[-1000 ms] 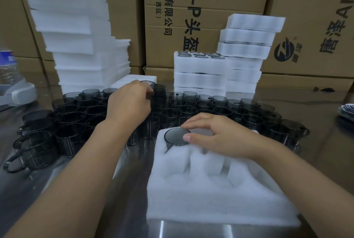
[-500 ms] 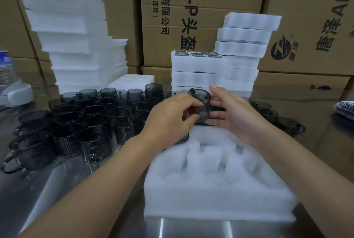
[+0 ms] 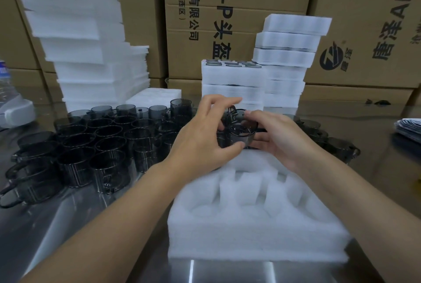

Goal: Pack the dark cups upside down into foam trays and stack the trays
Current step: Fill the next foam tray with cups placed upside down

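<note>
1. The dark translucent plastic cup with a handle (image 3: 242, 133) is held between both hands, above the far edge of the white foam tray with moulded pockets (image 3: 255, 232).
2. The left hand (image 3: 202, 141) grips the cup: thumb curled under its lower wall, upper fingers raised over it.
3. The right hand (image 3: 281, 139) grips the cup's opposite side, with its thumb at the rim.
4. The foam tray rests on the reflective metal counter (image 3: 68, 225).
5. A cluster of loose dark cups (image 3: 95, 143) stands upright to the tray's left.
6. White stacks of filled foam trays (image 3: 232, 82) stand behind the hands, in front of brown cardboard boxes (image 3: 364, 32).
</note>
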`<action>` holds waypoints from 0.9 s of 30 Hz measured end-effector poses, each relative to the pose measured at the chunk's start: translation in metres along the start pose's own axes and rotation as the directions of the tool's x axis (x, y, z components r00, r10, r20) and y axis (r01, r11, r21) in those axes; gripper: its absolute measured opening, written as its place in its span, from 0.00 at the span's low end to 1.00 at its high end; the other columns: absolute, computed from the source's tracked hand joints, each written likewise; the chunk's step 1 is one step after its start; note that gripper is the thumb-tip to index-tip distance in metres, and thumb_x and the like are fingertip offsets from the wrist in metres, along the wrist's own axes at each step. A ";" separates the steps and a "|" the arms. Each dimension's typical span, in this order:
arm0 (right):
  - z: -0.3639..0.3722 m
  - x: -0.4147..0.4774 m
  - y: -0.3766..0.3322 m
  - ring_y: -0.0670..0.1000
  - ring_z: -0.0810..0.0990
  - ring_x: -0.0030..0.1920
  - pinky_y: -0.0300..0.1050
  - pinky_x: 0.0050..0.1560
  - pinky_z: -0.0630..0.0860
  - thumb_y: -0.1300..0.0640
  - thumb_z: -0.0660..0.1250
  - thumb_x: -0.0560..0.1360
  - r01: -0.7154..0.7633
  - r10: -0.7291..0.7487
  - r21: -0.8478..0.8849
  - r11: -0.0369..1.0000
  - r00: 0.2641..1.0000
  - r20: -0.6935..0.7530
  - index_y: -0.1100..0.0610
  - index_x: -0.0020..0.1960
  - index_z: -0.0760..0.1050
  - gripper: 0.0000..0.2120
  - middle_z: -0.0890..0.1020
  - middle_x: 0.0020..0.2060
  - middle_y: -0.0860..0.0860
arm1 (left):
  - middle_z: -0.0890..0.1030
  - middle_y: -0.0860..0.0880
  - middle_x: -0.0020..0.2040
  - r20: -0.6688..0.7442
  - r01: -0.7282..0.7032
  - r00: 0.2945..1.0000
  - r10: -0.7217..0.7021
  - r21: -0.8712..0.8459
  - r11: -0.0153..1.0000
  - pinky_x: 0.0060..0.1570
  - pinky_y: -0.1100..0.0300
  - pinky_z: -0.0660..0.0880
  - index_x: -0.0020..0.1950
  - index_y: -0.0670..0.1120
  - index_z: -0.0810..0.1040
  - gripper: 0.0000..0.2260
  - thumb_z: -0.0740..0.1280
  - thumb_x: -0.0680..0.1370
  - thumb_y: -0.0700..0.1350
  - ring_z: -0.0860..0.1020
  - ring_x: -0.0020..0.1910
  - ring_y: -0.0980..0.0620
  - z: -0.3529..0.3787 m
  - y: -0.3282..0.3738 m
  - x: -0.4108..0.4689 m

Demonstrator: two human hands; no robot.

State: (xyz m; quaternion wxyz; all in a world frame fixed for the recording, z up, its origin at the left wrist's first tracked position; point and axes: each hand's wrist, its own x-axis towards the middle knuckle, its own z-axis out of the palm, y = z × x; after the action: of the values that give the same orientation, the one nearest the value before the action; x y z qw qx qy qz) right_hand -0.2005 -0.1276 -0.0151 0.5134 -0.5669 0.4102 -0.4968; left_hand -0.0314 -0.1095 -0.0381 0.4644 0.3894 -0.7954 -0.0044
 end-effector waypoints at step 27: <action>0.003 -0.004 0.004 0.57 0.79 0.56 0.52 0.56 0.79 0.59 0.78 0.65 0.286 -0.284 -0.142 0.948 0.958 0.032 0.44 0.55 0.76 0.22 0.78 0.56 0.47 | 0.77 0.56 0.45 0.135 0.168 0.979 -0.155 -0.089 0.982 0.46 0.54 0.76 0.66 0.68 0.65 0.34 0.77 0.65 0.54 0.76 0.46 0.58 0.001 -0.006 0.001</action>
State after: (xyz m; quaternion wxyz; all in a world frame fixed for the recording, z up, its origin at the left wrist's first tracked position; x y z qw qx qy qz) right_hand -0.1978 -0.1240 -0.0193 0.3960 -0.6586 0.3564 -0.5314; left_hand -0.0293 -0.1147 -0.0399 0.4297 0.4280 -0.7879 -0.1068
